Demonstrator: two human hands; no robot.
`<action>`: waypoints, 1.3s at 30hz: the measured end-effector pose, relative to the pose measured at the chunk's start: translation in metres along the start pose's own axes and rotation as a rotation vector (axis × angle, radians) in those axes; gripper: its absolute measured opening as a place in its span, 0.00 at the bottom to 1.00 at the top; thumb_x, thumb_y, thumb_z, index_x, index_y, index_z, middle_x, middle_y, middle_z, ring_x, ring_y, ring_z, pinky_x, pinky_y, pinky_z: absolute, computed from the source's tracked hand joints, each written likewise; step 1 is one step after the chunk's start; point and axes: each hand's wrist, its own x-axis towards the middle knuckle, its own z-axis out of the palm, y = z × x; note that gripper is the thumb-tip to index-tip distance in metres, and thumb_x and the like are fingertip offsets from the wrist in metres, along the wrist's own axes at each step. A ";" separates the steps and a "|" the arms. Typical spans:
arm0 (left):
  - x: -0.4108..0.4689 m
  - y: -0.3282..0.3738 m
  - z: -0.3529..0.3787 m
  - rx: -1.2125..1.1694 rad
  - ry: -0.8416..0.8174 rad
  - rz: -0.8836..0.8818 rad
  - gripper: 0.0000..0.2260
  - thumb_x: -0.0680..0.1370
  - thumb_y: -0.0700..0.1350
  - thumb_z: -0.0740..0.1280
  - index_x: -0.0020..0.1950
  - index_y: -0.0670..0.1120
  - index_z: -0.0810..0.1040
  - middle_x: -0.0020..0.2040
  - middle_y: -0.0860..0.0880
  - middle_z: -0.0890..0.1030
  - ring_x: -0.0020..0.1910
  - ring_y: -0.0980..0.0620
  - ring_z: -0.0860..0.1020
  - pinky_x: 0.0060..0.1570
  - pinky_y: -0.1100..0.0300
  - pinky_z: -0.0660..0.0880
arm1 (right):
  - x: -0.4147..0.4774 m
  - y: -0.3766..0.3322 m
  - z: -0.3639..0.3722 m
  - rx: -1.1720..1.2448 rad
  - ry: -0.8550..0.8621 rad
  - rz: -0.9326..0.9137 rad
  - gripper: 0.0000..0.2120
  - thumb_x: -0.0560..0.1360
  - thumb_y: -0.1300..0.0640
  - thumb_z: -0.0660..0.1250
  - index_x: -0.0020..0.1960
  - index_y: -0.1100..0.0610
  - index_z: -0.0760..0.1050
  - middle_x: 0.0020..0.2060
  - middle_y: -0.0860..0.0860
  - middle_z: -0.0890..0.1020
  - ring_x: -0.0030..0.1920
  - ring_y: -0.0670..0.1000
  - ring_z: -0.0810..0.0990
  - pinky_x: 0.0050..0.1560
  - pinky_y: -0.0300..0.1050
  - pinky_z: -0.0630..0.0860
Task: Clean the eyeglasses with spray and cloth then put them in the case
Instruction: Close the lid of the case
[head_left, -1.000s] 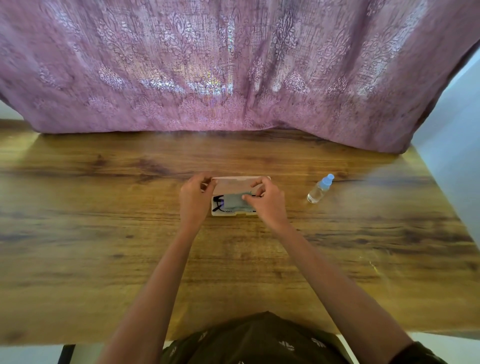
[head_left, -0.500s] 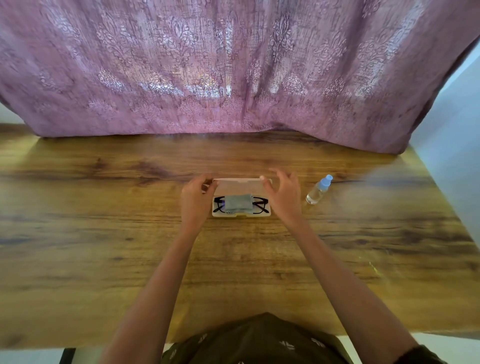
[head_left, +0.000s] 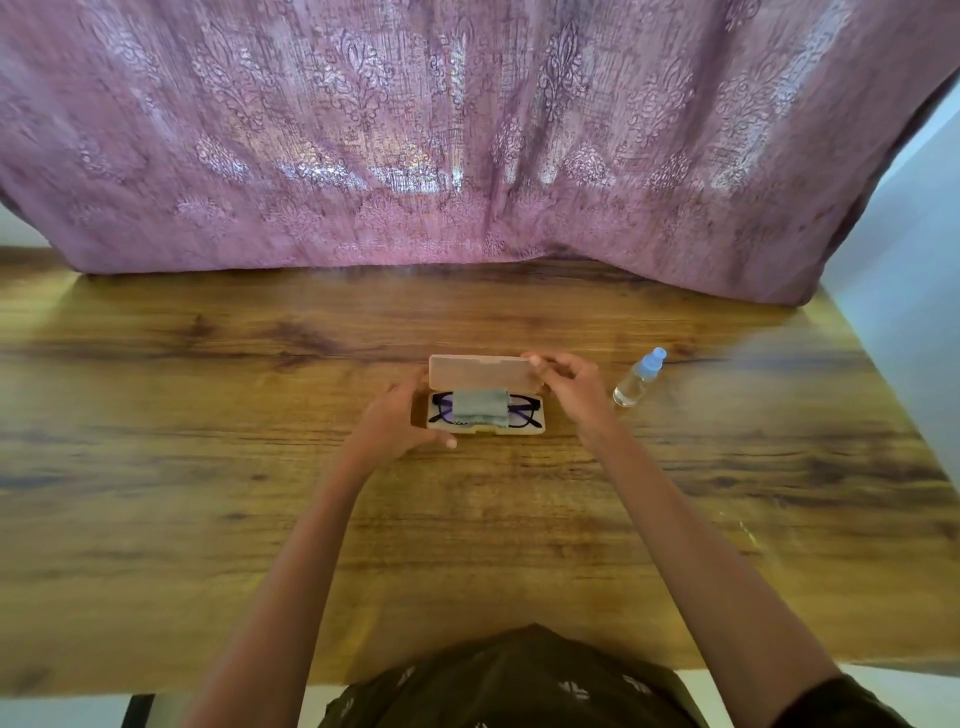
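From my remote station I see a glossy brown wood-grain table (head_left: 208, 493) with a mauve patterned curtain (head_left: 415, 130) hanging behind its far edge.

Near the table's middle lies a pale beige rectangular plastic eyeglass case (head_left: 485, 427), with its hinged beige lid (head_left: 483, 372) tilted up and partly open. Inside the tray I see black-framed eyeglasses (head_left: 521, 410), folded, lying lengthwise. A folded grey cleaning cloth (head_left: 480, 408) rests on top of them, covering the middle of the frame.

The left hand (head_left: 397, 421) is at the case's left end, its fingers curved loosely around that end and its thumb extended along the front of the tray. I cannot tell how firmly it grips.

The right hand (head_left: 569, 384) is at the lid's right end, thumb and fingertips pinched on the lid's upper right corner.

A small clear plastic spray bottle with a light blue cap (head_left: 638, 378) lies tilted on the table, just right of the right hand and apart from it. A dark patterned garment (head_left: 519, 680) shows at the lower edge.
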 end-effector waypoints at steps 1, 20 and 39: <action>-0.001 0.000 0.001 0.031 -0.007 -0.004 0.47 0.64 0.56 0.78 0.77 0.54 0.56 0.69 0.46 0.72 0.69 0.43 0.66 0.61 0.48 0.67 | 0.000 0.000 0.001 0.002 -0.001 0.002 0.05 0.77 0.53 0.69 0.50 0.45 0.83 0.47 0.46 0.85 0.51 0.48 0.82 0.50 0.39 0.79; -0.002 0.003 0.000 -0.030 0.019 -0.053 0.47 0.68 0.52 0.77 0.78 0.57 0.50 0.70 0.42 0.70 0.70 0.43 0.68 0.66 0.48 0.66 | -0.019 0.009 -0.013 0.023 -0.097 -0.195 0.09 0.75 0.58 0.71 0.55 0.53 0.83 0.50 0.42 0.85 0.55 0.41 0.82 0.53 0.30 0.75; 0.005 0.012 -0.004 -0.114 0.018 -0.076 0.43 0.69 0.46 0.78 0.77 0.48 0.57 0.72 0.44 0.69 0.72 0.44 0.65 0.71 0.46 0.64 | -0.034 0.028 -0.010 -0.143 -0.110 -0.295 0.14 0.73 0.70 0.70 0.58 0.64 0.79 0.61 0.55 0.81 0.64 0.38 0.74 0.66 0.38 0.71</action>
